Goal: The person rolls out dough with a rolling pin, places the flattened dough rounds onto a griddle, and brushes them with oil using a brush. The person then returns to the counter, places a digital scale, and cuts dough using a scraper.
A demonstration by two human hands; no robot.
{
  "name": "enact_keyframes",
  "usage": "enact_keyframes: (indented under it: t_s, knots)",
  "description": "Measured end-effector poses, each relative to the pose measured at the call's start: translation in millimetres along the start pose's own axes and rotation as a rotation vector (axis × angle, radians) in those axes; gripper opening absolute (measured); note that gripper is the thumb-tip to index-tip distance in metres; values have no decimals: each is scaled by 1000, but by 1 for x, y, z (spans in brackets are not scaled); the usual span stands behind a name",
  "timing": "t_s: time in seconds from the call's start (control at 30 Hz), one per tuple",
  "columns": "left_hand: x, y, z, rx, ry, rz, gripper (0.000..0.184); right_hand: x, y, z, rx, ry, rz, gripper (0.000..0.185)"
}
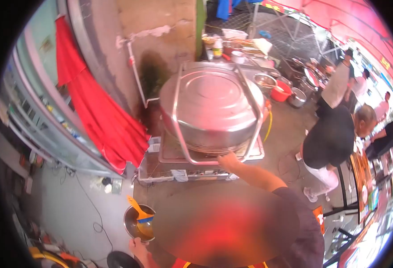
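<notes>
My left hand (138,247) is low at the left, its fingers closed on the rim of a round metal pot (128,223). A brush (136,205) with a yellow handle and a blue band leans in the pot, its lower end in what looks like yellowish liquid. Ahead of me stands a large domed metal lid (210,98) over a wide round base. A tubular metal frame (177,129) runs over and around the lid. My right hand (227,161) reaches to the frame's front bar, with its fingers curled on it.
A red cloth (98,107) hangs at the left. Beyond the lid, a table holds bottles and bowls, with a red basin (281,90) to its right. A person in a dark top (330,138) bends at a wooden table on the right. A cable (93,214) crosses the floor.
</notes>
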State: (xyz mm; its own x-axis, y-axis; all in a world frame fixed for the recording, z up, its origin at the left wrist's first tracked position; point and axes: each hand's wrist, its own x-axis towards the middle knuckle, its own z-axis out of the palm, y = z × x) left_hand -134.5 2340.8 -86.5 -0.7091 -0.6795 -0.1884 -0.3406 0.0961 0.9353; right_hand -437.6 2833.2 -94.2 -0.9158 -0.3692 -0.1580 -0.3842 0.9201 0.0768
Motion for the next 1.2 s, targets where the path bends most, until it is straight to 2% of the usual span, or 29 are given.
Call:
enact_keyframes:
  t_s: [0.03,0.1,0.13,0.17,0.2,0.23,0.27,0.3,0.33,0.37,0.5,0.63,0.83,1.03,1.13,1.2]
  knots:
    - [-5,10,-5,-10,12,-19,8,6,-4,22,-20,-81,43,16]
    - [-10,20,-7,-50,101,2,9,4,-14,42,3,-25,72,14]
    - [-10,18,-4,-79,192,40,11,14,-8,76,-24,-71,134,14]
    - [-8,38,-9,-113,213,-16,15,23,4,115,19,-26,212,14]
    - [-8,58,-15,-148,236,-73,19,21,1,113,77,-92,326,16]
    - [-5,72,-19,-35,236,-71,20,13,4,105,156,-71,284,20]
    - [8,77,-21,-68,309,-136,21,16,12,116,38,-165,277,33]
    - [22,59,-32,-91,359,-188,21,12,16,126,228,11,329,45]
    - [34,59,-42,-43,385,-183,21,11,19,131,119,-10,313,35]
    - [49,63,-50,7,402,-177,21,5,-3,83,112,-39,269,43]
    - [115,82,-82,-81,575,-290,22,114,-78,64,170,-91,78,40]
    - [186,109,-122,-15,716,-332,21,294,-211,52,281,-167,-220,38]
    - [281,115,-197,-45,916,-327,22,488,-488,-16,482,-275,-687,34]
    - [381,83,-304,-54,1031,-336,22,561,-732,-64,544,-409,-957,31]
    - [430,88,-362,-104,1068,-413,22,582,-808,-72,452,-468,-976,29]
    - [458,73,-404,-30,1084,-441,22,602,-837,-74,360,-515,-940,28]
